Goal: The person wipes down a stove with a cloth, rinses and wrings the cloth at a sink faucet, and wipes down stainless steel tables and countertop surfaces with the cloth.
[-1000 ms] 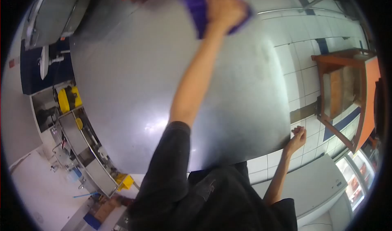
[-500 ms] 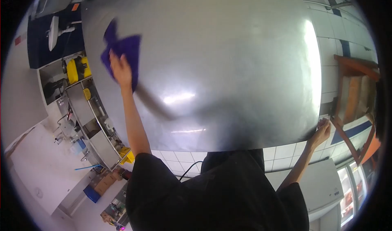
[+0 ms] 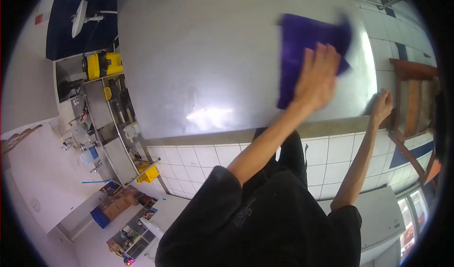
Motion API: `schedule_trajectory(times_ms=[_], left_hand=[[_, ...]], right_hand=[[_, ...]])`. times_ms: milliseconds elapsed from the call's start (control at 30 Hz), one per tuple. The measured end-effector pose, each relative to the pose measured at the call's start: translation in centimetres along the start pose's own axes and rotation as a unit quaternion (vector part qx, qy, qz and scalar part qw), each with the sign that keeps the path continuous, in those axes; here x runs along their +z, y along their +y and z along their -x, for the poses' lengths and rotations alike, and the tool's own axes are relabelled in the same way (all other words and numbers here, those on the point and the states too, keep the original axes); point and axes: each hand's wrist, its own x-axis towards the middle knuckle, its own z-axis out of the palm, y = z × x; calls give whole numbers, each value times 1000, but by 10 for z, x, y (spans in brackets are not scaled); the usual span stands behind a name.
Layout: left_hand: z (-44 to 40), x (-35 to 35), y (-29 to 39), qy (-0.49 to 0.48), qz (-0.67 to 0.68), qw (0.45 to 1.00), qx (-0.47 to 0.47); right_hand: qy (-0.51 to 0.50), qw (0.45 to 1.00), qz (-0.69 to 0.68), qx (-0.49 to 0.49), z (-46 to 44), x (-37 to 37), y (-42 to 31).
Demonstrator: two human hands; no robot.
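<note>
A purple cloth lies on the shiny metal tabletop, towards its right side. My left hand is on the cloth, fingers pressing it against the metal and holding it; one corner of the cloth is blurred by motion. At the table's right edge is my right hand, its fingers curled closed beside the rim. What those fingers hold, if anything, is hidden. Light glares off the tabletop near its front edge.
On the left stand metal shelves with yellow equipment and a yellow bin. A wooden frame stands at the right. White floor tiles run below the table. A white chest-like unit sits at lower right.
My left hand has swept the cloth from the table's left side across to the right. My right hand has stayed at the right edge, and the view has shifted slightly.
</note>
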Motion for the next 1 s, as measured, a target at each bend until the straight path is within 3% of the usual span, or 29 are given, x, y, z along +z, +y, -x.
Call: schedule_trajectory(times_ms=[33, 100, 133, 200, 267, 300, 333, 400, 467, 533, 567, 600, 700, 767, 833, 933, 1000], left_hand=[[5, 4, 15, -10, 39, 997, 62], [34, -8, -4, -37, 44, 994, 92], [47, -41, -27, -90, 73, 992, 47], [109, -89, -102, -96, -94, 990, -53], [185, -151, -181, 3, -218, 960, -174], [238, -169, -236, 78, -170, 953, -240], [276, -186, -267, 100, -229, 903, -349], [297, -185, -287, 128, -242, 827, -491], [266, -149, -261, 103, -281, 794, -529], [200, -106, -190, 66, -279, 872, -396], [160, -92, -157, -4, -288, 895, -341], [124, -91, -135, 22, -190, 946, -263], [44, -103, -170, 50, -81, 991, -99], [25, -109, -224, 100, -101, 984, -108], [53, -128, -224, 84, -124, 975, -163], [138, -140, -184, -63, -104, 981, -154], [122, -147, -198, -58, -115, 985, -114]], right_hand=[[5, 1000, 11, -15, -1, 1, 1], [-16, 999, -1, -28, -1, 0, 5], [-12, 1000, 18, -13, 0, 0, 4], [-8, 999, 33, 9, 0, 1, 2], [-14, 999, -28, 42, -2, 4, 11], [-14, 998, -29, 46, -4, 7, 16], [-16, 998, -57, 18, -4, 9, 24], [-14, 997, -81, -6, -7, 12, 40], [-28, 998, -58, 27, -14, 15, 48], [-21, 998, -42, 34, -12, 10, 37], [-24, 998, -26, 42, -8, 8, 32], [-26, 999, -20, 23, -6, 7, 36], [-28, 998, 21, 45, -12, 9, 36], [-18, 998, 27, 52, -9, 9, 36], [-11, 998, 28, 56, -6, 5, 29], [39, 993, 50, 99, -4, 5, 16], [31, 995, 64, 69, -3, 3, 25]])
